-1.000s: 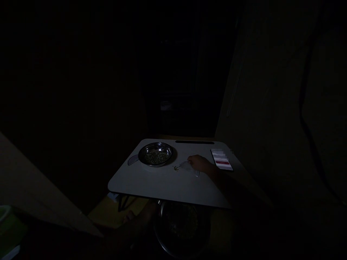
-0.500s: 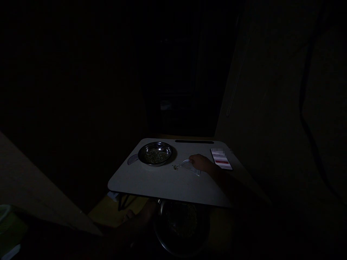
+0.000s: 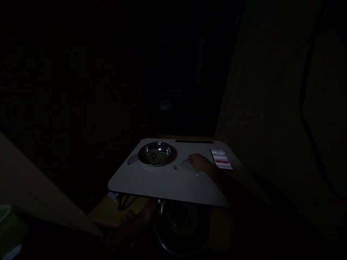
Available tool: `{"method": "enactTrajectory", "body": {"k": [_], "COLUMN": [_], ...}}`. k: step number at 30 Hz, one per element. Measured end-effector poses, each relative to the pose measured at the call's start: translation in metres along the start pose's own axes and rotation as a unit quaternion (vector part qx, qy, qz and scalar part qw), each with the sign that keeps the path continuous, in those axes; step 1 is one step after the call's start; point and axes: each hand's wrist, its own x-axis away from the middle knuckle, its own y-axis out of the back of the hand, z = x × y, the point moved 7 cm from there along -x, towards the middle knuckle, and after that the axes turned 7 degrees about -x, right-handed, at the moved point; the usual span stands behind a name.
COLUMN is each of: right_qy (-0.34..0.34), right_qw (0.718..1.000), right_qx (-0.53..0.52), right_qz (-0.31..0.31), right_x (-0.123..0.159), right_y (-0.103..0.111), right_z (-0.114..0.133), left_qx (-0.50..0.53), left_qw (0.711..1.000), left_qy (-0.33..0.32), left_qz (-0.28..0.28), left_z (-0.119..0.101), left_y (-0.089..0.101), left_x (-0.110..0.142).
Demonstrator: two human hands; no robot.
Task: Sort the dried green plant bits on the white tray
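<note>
The scene is very dark. My right hand [image 3: 200, 163] rests on a small white lap table [image 3: 162, 182], its fingers closed on a clear plastic piece [image 3: 187, 165]. A few small green grains [image 3: 176, 167] lie just left of it. A steel bowl [image 3: 155, 154] holding more green grains stands at the table's far left. Below the table's near edge, my left hand [image 3: 141, 216] is dimly seen at the rim of a second, larger steel bowl [image 3: 182, 228]; its fingers are too dark to read.
A lit phone [image 3: 221, 159] lies on the table right of my right hand. A dark slot [image 3: 194, 141] runs along the table's far edge. A brown board [image 3: 40, 195] slants at the left, with a green object [image 3: 7, 220] at the bottom left corner.
My right hand and the clear plastic piece shifted slightly on the table, a little right and then back toward the grains. Nothing else moved.
</note>
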Motion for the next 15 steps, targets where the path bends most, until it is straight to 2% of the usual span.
{"method": "enactTrajectory", "body": {"k": [6, 10, 15], "right_qy": [0.002, -0.026, -0.026], "right_qw": [1.000, 1.000, 0.999], "right_qx": [-0.009, -0.010, -0.023], "right_qz": [0.000, 0.004, -0.005], "right_x": [0.002, 0.002, -0.002], "right_y": [0.002, 0.003, 0.002], "right_z": [0.002, 0.001, 0.001], "left_qx": [-0.021, -0.045, -0.037], "left_qw": [0.999, 0.999, 0.999], "left_qy": [-0.037, -0.005, -0.013], "left_qz": [-0.013, -0.028, -0.028], "left_z": [-0.012, -0.012, -0.019], "left_y": [0.000, 0.002, 0.001], "left_x": [0.004, 0.008, 0.013]}}
